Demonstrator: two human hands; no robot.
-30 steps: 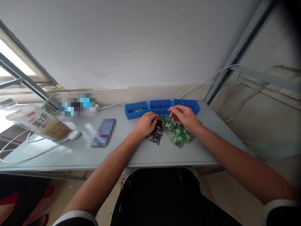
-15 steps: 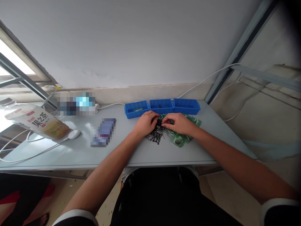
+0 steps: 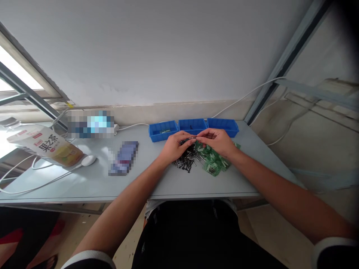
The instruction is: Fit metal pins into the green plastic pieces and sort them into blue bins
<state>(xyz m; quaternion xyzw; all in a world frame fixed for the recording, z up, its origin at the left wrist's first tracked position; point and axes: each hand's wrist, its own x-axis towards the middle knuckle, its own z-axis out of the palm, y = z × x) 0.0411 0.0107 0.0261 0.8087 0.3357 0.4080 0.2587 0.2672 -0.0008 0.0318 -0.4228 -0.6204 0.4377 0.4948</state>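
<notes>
Thumb and fingers of my left hand (image 3: 174,147) pinch a thin metal screw (image 3: 192,138), which lies roughly level. At its right end the fingertips of my right hand (image 3: 220,142) are pinched too, meeting the left fingertips. Beneath the hands a pile of loose dark and silver screws (image 3: 185,163) is spread on the table. Small green plastic packets (image 3: 215,164), some with metal pieces inside, lie below my right hand and are partly hidden by it.
Behind the hands stand three blue bins: the left bin (image 3: 163,137) holds a small green packet, the middle bin (image 3: 192,130) a dark piece, and the right bin (image 3: 223,131). A blurred phone-like object (image 3: 123,158), a tilted drink bottle (image 3: 47,145) and white cables (image 3: 56,179) occupy the left side.
Both hands have lifted slightly from the screw pile and come together, with a screw now visible between their fingertips. The bins and packets stay in place.
</notes>
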